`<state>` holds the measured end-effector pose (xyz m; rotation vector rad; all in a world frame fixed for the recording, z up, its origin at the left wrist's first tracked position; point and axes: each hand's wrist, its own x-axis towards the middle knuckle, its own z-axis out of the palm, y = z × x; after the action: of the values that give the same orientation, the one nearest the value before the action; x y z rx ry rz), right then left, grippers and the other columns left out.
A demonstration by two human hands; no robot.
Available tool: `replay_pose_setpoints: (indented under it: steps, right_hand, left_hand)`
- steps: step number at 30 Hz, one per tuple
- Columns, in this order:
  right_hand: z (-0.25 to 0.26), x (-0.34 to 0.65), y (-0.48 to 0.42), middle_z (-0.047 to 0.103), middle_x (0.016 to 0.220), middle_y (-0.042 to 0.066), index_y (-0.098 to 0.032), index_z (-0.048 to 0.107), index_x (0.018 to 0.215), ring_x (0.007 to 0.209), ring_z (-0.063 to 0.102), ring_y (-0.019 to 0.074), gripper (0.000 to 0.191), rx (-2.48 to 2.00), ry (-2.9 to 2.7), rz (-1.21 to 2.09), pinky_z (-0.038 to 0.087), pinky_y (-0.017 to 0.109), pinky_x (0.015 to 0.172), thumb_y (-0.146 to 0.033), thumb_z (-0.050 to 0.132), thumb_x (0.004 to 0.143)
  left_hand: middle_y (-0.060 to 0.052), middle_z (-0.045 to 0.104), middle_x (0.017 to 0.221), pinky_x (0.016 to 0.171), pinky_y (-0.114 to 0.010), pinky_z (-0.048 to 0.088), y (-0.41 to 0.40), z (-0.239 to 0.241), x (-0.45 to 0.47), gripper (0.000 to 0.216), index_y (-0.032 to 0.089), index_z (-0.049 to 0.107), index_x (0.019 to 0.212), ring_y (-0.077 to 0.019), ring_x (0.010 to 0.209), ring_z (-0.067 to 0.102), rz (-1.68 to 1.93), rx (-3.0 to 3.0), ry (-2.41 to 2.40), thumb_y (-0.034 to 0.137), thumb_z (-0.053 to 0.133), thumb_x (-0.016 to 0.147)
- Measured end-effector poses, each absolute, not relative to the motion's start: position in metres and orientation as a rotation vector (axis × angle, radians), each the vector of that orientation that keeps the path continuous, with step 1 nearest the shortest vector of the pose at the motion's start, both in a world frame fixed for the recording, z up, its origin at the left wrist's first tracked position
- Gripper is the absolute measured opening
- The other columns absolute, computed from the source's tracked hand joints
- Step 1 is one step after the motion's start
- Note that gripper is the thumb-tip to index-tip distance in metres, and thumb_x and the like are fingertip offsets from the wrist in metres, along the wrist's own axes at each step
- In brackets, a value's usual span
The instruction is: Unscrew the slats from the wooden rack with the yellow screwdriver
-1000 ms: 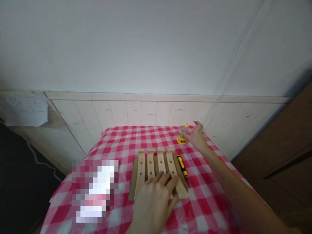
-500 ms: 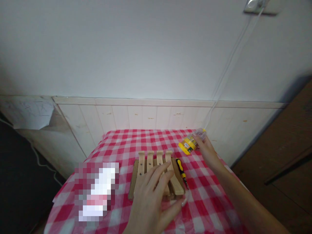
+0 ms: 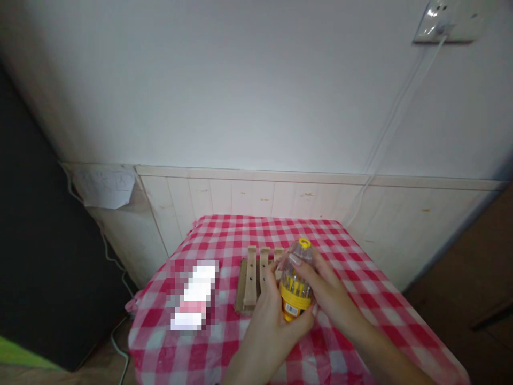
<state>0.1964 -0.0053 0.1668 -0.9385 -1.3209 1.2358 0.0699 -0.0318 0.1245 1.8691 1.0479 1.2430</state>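
Both my hands hold a small clear container with a yellow base and yellow cap (image 3: 296,280) upright above the table. My left hand (image 3: 269,321) wraps round its yellow base from the left. My right hand (image 3: 324,291) grips the clear upper part, fingers curled over it. Behind the container lies a wooden slatted rack (image 3: 253,275) on the red-and-white checked tablecloth (image 3: 360,278); my hands hide its right part. The yellow-and-black screwdriver seen earlier is hidden.
A blurred white-and-pink object (image 3: 194,294) lies on the cloth to the left. The table stands against a white panelled wall (image 3: 240,192). A white cable (image 3: 385,139) runs down from a wall socket (image 3: 449,24). A dark surface (image 3: 36,240) stands at the left.
My right hand picked the container up from the far right of the table and brought it in front of me. My left hand left the wooden rack and took hold of the container's base.
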Motion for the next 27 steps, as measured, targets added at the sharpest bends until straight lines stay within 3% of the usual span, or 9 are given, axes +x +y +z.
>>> replay_pose_setpoints:
  steps: [4,10,14,18,22,27]
  right_hand:
    - [0.156,0.194,-0.009,0.073,0.097,0.005,-0.025,0.058,0.095,0.093,0.071,0.0235,0.039,-0.873,-1.328,1.252,0.057,0.041,0.086,-0.058,0.071,0.079]
    - [0.155,0.198,-0.010,0.069,0.090,0.001,-0.025,0.057,0.096,0.086,0.068,0.0203,0.035,-0.827,-1.337,1.224,0.055,0.036,0.082,-0.051,0.074,0.079]
    - [0.156,0.198,-0.009,0.062,0.077,-0.002,-0.026,0.053,0.091,0.074,0.065,0.0181,0.033,-0.727,-1.383,1.247,0.054,0.034,0.074,-0.049,0.073,0.080]
    - [0.153,0.199,-0.010,0.059,0.078,-0.002,-0.026,0.050,0.092,0.071,0.062,0.0177,0.036,-0.694,-1.432,1.225,0.053,0.034,0.072,-0.050,0.073,0.078]
    - [0.156,0.200,-0.015,0.059,0.083,-0.001,-0.026,0.051,0.094,0.074,0.061,0.0166,0.036,-0.653,-1.474,1.242,0.051,0.032,0.072,-0.047,0.075,0.078]
    - [0.160,0.202,-0.030,0.059,0.082,-0.002,-0.026,0.052,0.092,0.071,0.059,0.0145,0.032,-0.575,-1.519,1.321,0.050,0.028,0.067,-0.043,0.075,0.080]
  left_hand:
    - [-0.020,0.036,0.153,0.106,-0.045,0.047,-0.037,0.114,0.068,0.076,0.024,0.008,0.143,-0.0286,0.141,0.039,1.272,1.749,0.801,0.009,0.060,0.090]
    - [-0.019,0.045,0.147,0.103,-0.042,0.051,-0.034,0.122,0.070,0.079,0.023,0.012,0.143,-0.0281,0.136,0.047,1.232,1.585,0.675,0.009,0.065,0.087]
    - [-0.013,0.058,0.133,0.095,-0.041,0.056,-0.032,0.129,0.072,0.086,0.024,0.019,0.146,-0.0265,0.118,0.062,1.172,1.534,0.653,0.003,0.068,0.078]
    - [-0.004,0.068,0.110,0.083,-0.036,0.058,-0.033,0.130,0.075,0.071,0.021,0.045,0.133,-0.0236,0.098,0.069,1.076,1.398,0.621,-0.001,0.067,0.069]
    - [0.003,0.063,0.082,0.068,-0.028,0.053,-0.034,0.128,0.078,0.053,0.017,0.060,0.111,-0.0175,0.075,0.064,1.058,1.332,0.569,0.000,0.068,0.061]
    - [0.005,0.060,0.078,0.058,-0.024,0.047,-0.042,0.119,0.083,0.056,0.018,0.059,0.109,-0.0143,0.065,0.058,1.029,1.237,0.441,0.006,0.070,0.056]
